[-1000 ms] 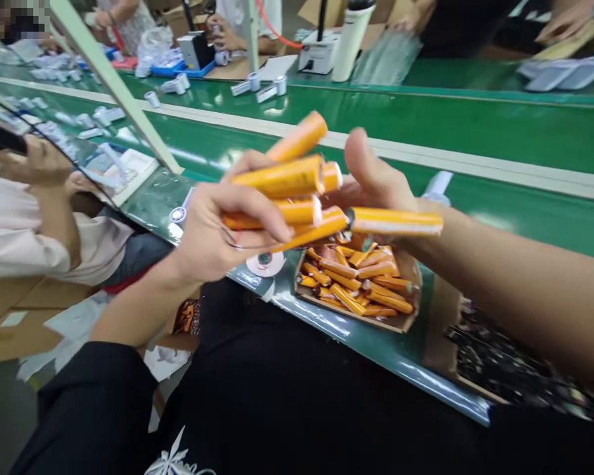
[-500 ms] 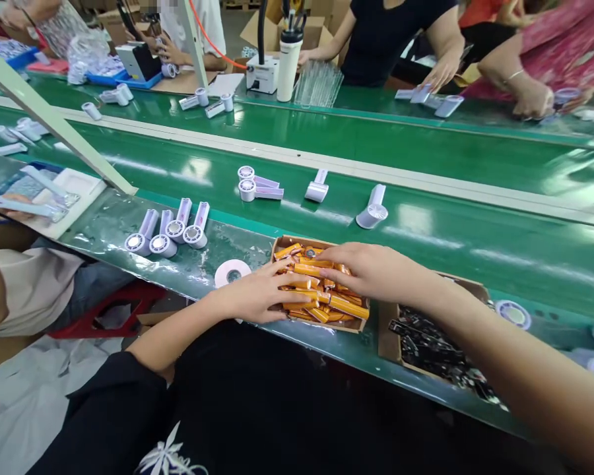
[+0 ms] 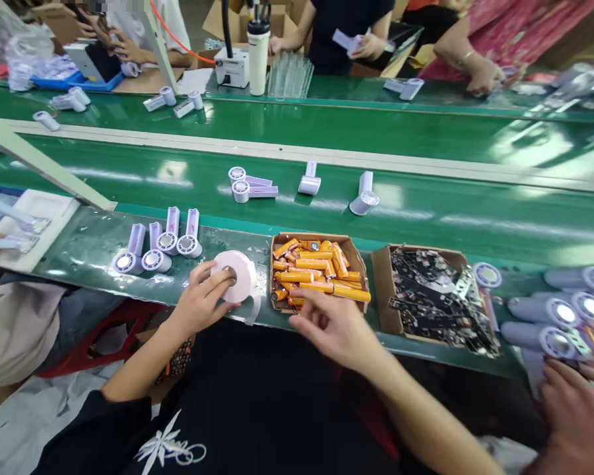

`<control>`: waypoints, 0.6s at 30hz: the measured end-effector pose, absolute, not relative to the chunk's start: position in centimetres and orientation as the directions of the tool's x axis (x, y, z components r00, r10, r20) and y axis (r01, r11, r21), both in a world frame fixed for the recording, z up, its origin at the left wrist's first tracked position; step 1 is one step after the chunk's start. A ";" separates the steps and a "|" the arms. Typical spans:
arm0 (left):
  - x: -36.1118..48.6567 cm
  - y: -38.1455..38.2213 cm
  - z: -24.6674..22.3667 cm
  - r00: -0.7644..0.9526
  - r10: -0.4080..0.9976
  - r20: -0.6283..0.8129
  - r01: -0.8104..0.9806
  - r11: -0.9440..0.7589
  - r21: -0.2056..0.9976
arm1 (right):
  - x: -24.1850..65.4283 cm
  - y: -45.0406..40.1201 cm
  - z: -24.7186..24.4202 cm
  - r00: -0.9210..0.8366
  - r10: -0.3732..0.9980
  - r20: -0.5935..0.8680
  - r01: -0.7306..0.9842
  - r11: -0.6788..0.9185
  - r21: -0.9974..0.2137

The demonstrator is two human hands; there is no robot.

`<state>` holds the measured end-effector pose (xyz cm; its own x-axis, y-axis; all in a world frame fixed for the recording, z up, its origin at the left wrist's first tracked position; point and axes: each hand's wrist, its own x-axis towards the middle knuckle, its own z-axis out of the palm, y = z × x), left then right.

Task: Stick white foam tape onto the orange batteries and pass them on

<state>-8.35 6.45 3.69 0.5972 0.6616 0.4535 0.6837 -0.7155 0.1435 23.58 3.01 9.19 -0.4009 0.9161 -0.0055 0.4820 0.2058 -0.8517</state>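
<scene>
My left hand (image 3: pixel 202 297) grips a white tape roll (image 3: pixel 245 274), its fingers at the hole in the roll. A loose end of tape hangs from the roll's lower right side. Beside it sits a cardboard box (image 3: pixel 359 262) full of orange cylindrical cells (image 3: pixel 311 264). At the box's front edge is my right hand (image 3: pixel 329 323), its fingers apart and partly curled, with nothing visible in them. To the right of that box stands a second carton (image 3: pixel 383 290) filled with black circuit strips (image 3: pixel 426 284).
Several lilac fan bodies (image 3: pixel 188 244) lie left of the roll, and others (image 3: pixel 554 310) at the right near another person's hands (image 3: pixel 574 396). More fan pieces (image 3: pixel 366 194) rest on the green belt (image 3: pixel 202 158). A slanted post (image 3: pixel 44 161) rises at left. People work across the belt.
Both my hands have left the orange cells. The left moved onto the tape roll, and the right drew back to the box's front edge. A person's hands have appeared at the lower right.
</scene>
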 end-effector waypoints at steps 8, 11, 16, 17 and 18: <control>-9.5 9.9 7.2 0.485 0.575 0.659 0.569 -0.780 0.262 | 13.3 -0.8 4.5 -0.610 0.783 -0.121 0.462 0.228 -0.857; -10.5 11.3 6.9 0.335 0.640 0.692 0.614 -0.705 0.355 | 15.8 -0.2 4.4 -0.569 0.790 -0.226 0.671 0.287 -0.684; -9.3 10.9 5.6 0.391 0.621 0.680 0.638 -0.715 0.286 | 22.8 3.0 6.4 -0.394 0.917 0.064 0.814 0.380 -0.439; -8.7 10.6 5.3 0.432 0.615 0.660 0.623 -0.733 0.274 | 23.6 3.7 6.6 -0.411 0.909 0.071 0.847 0.409 -0.340; -8.1 10.4 5.0 0.474 0.610 0.635 0.602 -0.750 0.272 | 24.0 4.3 6.6 -0.433 0.900 0.046 0.868 0.430 -0.248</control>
<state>-8.06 10.37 5.03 0.4737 0.6104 0.6348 0.6025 -0.7504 0.2720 23.99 4.28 6.64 -0.4333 0.9001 0.0456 0.8680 0.4303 -0.2479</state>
